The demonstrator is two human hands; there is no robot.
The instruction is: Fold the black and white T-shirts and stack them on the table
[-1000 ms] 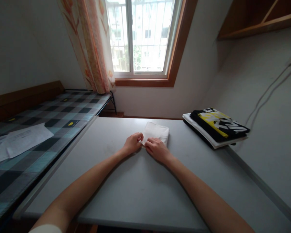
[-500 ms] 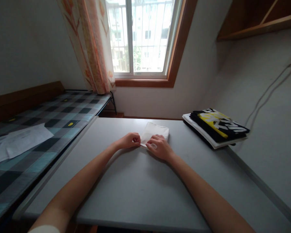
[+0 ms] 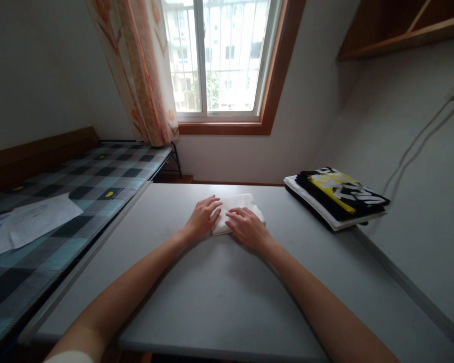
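A small folded white cloth lies flat on the grey-white table, towards its far edge. My left hand rests at the cloth's left side, fingers apart and touching it. On the right part of the cloth lies my right hand, its fingers stretched out over the fabric. Both palms face down, and each hand covers a portion of the cloth. What kind of cloth it is, I cannot tell.
A stack of folded clothes, black, yellow and white, sits at the table's right side by the wall. To the left is a bed with a checked cover and some papers. A wooden shelf hangs upper right.
My left hand has gone from a pinch at the cloth's near left corner to lying open on its left side. The cloth has turned and lies squarer to me. My right hand has barely moved.
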